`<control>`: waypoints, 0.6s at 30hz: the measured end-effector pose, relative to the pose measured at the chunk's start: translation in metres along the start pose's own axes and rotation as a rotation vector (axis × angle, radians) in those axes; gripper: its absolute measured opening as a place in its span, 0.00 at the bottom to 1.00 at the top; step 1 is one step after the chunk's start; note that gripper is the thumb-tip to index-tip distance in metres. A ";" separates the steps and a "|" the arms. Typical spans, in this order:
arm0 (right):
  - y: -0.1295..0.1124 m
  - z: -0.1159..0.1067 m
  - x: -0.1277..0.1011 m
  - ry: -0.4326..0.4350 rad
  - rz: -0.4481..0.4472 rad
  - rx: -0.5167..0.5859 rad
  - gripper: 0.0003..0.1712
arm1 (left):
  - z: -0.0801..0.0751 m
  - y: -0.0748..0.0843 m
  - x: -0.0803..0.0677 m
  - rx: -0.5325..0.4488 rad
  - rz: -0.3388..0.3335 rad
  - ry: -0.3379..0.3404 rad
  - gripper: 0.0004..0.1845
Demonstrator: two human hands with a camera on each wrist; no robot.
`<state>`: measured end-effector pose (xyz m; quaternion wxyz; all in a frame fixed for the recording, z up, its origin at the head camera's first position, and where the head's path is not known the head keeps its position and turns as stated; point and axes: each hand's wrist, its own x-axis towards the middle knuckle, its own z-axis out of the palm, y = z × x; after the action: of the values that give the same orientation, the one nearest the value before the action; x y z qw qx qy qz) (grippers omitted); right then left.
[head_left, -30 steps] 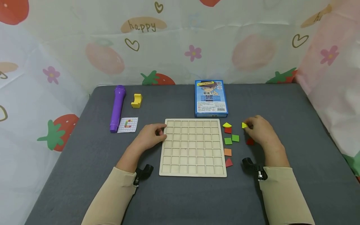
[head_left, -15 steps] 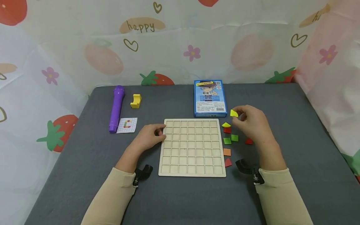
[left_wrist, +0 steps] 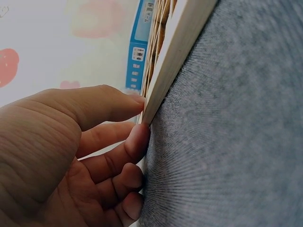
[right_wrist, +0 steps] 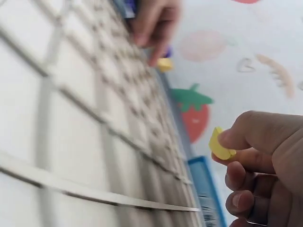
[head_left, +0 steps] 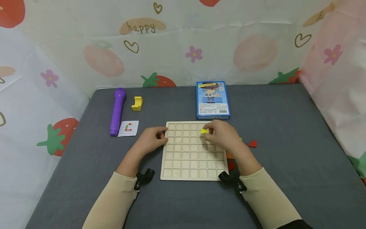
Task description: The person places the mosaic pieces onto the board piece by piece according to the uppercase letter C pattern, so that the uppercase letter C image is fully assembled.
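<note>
A pale wooden grid board [head_left: 186,156] lies flat in the middle of the table. My left hand [head_left: 150,140] rests at its left edge, thumb and forefinger tips touching the rim apart from each other; the left wrist view shows these fingertips against the board's side [left_wrist: 175,52]. Over the upper right cells, my right hand [head_left: 224,135] pinches a small yellow tile [head_left: 204,131] between thumb and forefinger. One side of this tile [right_wrist: 221,144] looks curved in the right wrist view. Red tiles [head_left: 253,144] and an orange one [head_left: 230,155] lie to the right, others hidden by the right hand and forearm.
Behind the board stands a blue box [head_left: 213,100]. At the back left are a purple microphone-shaped tube [head_left: 117,111], a yellow notched block [head_left: 137,103] and a white pattern card [head_left: 128,128]. A printed cloth [head_left: 177,47] hangs behind the dark table.
My right hand has carried the yellow tile leftward, from the right of the board to above its upper right cells. The left hand stays at the board's left edge.
</note>
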<state>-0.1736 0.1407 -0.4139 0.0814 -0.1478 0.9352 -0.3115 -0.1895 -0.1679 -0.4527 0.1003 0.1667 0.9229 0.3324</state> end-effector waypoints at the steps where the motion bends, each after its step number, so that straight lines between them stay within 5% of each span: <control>1: 0.001 0.006 0.003 -0.009 -0.005 -0.023 0.18 | 0.000 0.000 0.000 0.002 0.000 0.001 0.25; 7: 0.009 0.028 0.009 0.011 -0.013 -0.155 0.15 | -0.001 0.000 -0.001 0.003 -0.005 0.001 0.25; 18: 0.009 0.035 0.005 0.153 -0.110 -0.302 0.10 | -0.001 0.001 0.000 0.009 -0.004 0.008 0.25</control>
<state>-0.1721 0.1262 -0.4476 -0.0304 -0.1852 0.9653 -0.1818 -0.1892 -0.1679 -0.4516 0.0966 0.1642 0.9251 0.3286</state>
